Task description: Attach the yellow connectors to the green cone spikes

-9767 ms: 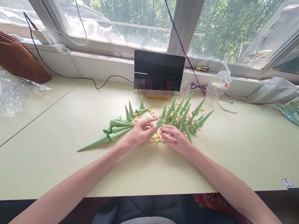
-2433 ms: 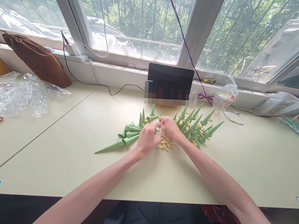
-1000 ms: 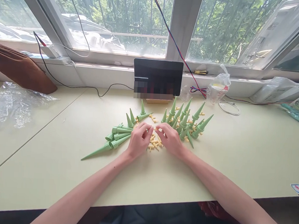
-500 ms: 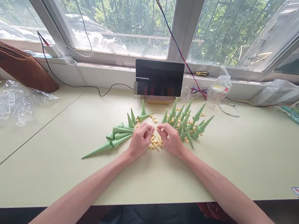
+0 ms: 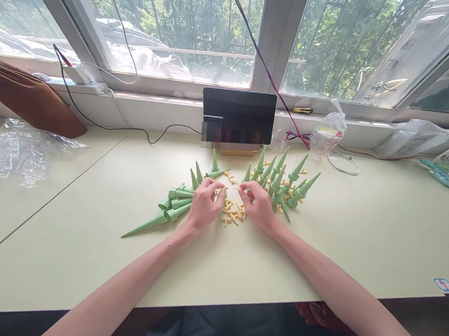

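Smooth cream table (image 5: 204, 272), ridged green cones (image 5: 180, 192), pinching hands (image 5: 206, 205)

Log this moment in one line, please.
left hand: holds green cone | right hand: pinches small yellow piece | table: yellow pieces, cone cluster on right

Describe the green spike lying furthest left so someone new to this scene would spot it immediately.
Start at the black tablet by the window. Nearer the person, just left of the left hand, lie several green spikes. The wanted spike reaches furthest left, and its tip points left, whereas those beside it turn their open ends that way.
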`<action>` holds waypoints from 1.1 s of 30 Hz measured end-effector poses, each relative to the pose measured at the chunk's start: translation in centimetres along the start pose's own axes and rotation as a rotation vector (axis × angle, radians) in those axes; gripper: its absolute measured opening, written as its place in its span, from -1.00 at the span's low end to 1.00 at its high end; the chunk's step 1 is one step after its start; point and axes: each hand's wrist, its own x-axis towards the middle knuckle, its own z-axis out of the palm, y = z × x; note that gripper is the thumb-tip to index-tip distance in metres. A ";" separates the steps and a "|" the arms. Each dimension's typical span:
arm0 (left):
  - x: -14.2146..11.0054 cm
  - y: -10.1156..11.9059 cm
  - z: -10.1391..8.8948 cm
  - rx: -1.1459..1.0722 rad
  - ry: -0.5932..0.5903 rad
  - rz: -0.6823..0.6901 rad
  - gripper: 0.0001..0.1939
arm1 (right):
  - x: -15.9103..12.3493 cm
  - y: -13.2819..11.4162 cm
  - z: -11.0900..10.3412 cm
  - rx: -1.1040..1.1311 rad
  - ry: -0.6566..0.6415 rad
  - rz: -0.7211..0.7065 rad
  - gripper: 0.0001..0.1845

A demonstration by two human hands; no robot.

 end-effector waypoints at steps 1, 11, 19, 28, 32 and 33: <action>0.0 -0.1 0.0 0.017 -0.014 -0.009 -0.88 | 0.0 0.0 0.0 0.003 -0.002 0.006 -0.87; -0.1 -0.5 0.0 0.119 -0.117 -0.099 -0.79 | 0.2 -0.1 -0.1 0.015 -0.012 0.011 -0.87; -0.2 -1.0 0.2 0.128 -0.109 -0.056 -0.87 | 0.1 0.2 0.0 0.024 0.009 0.032 -0.83; -0.1 -1.1 0.3 0.106 -0.100 -0.070 -0.89 | -0.1 0.5 0.2 0.066 -0.017 0.098 -0.80; -0.1 -1.0 0.4 0.054 -0.055 -0.040 -0.91 | 0.0 0.4 0.2 0.061 -0.020 0.098 -0.80; -0.1 -0.9 0.4 0.036 -0.048 -0.035 -0.91 | 0.0 0.4 0.2 0.060 -0.022 0.098 -0.80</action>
